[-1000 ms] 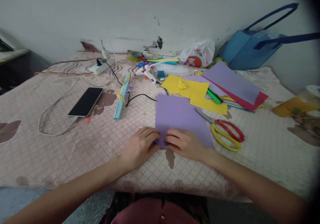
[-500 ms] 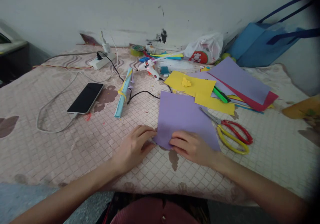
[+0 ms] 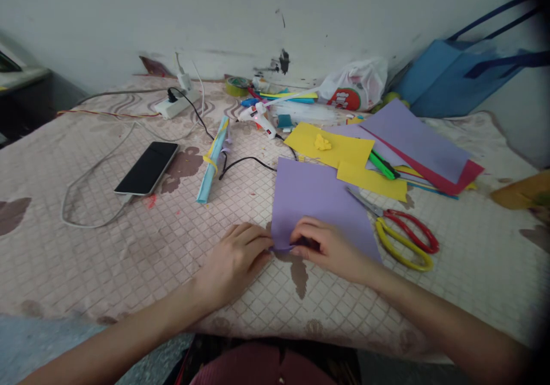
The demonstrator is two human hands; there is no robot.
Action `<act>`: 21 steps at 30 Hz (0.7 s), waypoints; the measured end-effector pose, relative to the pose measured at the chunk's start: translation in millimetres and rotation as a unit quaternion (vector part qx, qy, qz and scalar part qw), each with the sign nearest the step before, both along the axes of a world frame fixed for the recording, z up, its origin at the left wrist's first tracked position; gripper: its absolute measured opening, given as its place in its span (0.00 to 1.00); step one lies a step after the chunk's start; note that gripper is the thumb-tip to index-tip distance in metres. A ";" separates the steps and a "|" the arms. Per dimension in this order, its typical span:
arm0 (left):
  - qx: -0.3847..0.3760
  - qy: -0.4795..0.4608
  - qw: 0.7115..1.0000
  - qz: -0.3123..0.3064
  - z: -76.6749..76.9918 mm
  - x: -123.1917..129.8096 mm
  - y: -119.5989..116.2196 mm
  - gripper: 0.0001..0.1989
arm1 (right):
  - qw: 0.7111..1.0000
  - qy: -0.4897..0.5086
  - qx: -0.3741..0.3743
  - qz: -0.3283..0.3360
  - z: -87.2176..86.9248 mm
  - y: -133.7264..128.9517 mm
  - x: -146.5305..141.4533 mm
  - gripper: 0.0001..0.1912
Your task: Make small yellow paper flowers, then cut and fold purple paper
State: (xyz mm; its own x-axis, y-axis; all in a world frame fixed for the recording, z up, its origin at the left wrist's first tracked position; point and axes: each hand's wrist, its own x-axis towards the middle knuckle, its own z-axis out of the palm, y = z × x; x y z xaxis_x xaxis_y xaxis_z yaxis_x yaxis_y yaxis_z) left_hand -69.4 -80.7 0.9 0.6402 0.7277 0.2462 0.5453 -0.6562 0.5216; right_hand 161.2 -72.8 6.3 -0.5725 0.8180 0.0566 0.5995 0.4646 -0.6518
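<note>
A sheet of purple paper (image 3: 318,196) lies flat on the patterned tablecloth in front of me, its near edge curled up slightly. My left hand (image 3: 243,256) pinches the near left corner of this sheet between thumb and fingers. Along the same edge, a little to the right, my right hand (image 3: 324,244) grips the paper with thumb and forefinger, its palm over the sheet. Scissors (image 3: 387,216) with one red and one yellow handle lie by the sheet's right side, the blade tips on the paper.
Left of the sheet are a light blue paper roll (image 3: 213,158) and a phone (image 3: 147,168) on a cable. Behind sit a glue gun (image 3: 260,118) with a black cord and a power strip (image 3: 176,105). Yellow paper (image 3: 330,147), a green cutter (image 3: 384,164) and more purple paper (image 3: 423,138) lie right.
The purple paper's near edge is now lifted and curled between my hands. My right hand's fingers have drawn into a pinch on that edge. The view has shifted slightly.
</note>
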 end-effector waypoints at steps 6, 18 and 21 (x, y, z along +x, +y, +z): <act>-0.039 -0.006 0.997 0.064 3.1 14.0 4.0 0.04 | 0.999 -0.001 -0.021 -0.032 2.2 8.0 -4.6 0.11; -0.052 0.001 0.993 0.103 2.8 18.3 11.7 0.06 | 0.996 -0.062 0.052 -0.041 -0.3 17.3 -7.6 0.12; -0.062 -0.002 0.993 0.105 3.6 18.0 12.7 0.06 | 0.995 -0.086 0.024 -0.042 2.6 25.5 -10.2 0.12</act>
State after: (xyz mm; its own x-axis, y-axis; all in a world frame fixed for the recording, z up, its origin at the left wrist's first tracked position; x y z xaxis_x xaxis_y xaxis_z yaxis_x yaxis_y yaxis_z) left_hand -51.4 -67.9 4.4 0.4711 0.8694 0.1491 0.6603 -0.4597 0.5939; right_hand 151.0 -47.3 8.9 -0.5071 0.8619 0.0038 0.7386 0.4368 -0.5136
